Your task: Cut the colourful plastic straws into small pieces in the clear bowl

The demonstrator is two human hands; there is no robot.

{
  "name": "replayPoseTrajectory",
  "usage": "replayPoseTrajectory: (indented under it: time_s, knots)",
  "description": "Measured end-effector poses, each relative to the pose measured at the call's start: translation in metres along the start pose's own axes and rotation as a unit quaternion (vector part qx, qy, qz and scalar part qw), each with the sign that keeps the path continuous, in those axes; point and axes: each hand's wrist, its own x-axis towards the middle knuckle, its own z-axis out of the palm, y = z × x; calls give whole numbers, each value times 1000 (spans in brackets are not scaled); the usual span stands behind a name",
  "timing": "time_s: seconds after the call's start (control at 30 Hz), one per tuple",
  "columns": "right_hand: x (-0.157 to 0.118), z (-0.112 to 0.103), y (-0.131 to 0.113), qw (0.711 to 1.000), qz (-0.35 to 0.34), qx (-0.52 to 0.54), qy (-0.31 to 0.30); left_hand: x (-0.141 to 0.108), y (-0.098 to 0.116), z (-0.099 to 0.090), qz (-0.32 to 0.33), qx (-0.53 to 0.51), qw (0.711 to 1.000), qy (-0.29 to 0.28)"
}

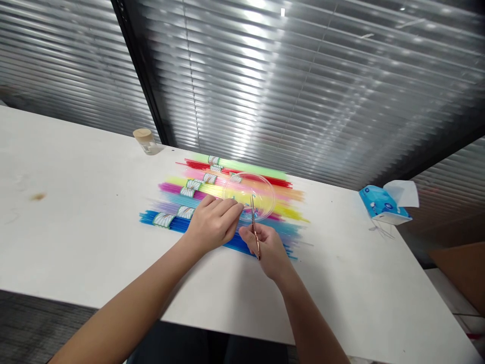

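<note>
While both forearms reach in from the table's near edge, left from 7 o'clock and right from 5, the hands sit close together near centre. Left hand (216, 222): back up, wrist roughly straight, fingers curled in toward the thumb beside the clear bowl (274, 197); can't tell if anything's pinched. Right hand (265, 248): fingers closed round handles of scissors (253, 222), blades aimed at 12 o'clock over bowl. Bowl, small coloured bits (248, 214) inside, rests on coloured stick bundles (214, 189). Tissue pack (381, 203) at 3 o'clock, jar (147, 144) at 10.
</note>
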Motion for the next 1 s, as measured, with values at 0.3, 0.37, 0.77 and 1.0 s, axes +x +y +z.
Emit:
replayPoseTrajectory:
  time_s: [0.3, 0.37, 0.77, 1.0]
  knots:
    - [2, 0, 1, 1000, 11, 17, -8, -3, -1, 2, 4, -18, 1000, -14]
    - [4, 0, 3, 1000, 9, 19, -10, -2, -1, 2, 5, -15, 1000, -9]
    - [0, -2, -4, 1000, 0, 15, 2, 1, -1, -1, 0, 19, 1000, 0]
    - [-2, -2, -5, 1000, -2, 20, 2, 1, -1, -1, -5, 18, 1000, 5]
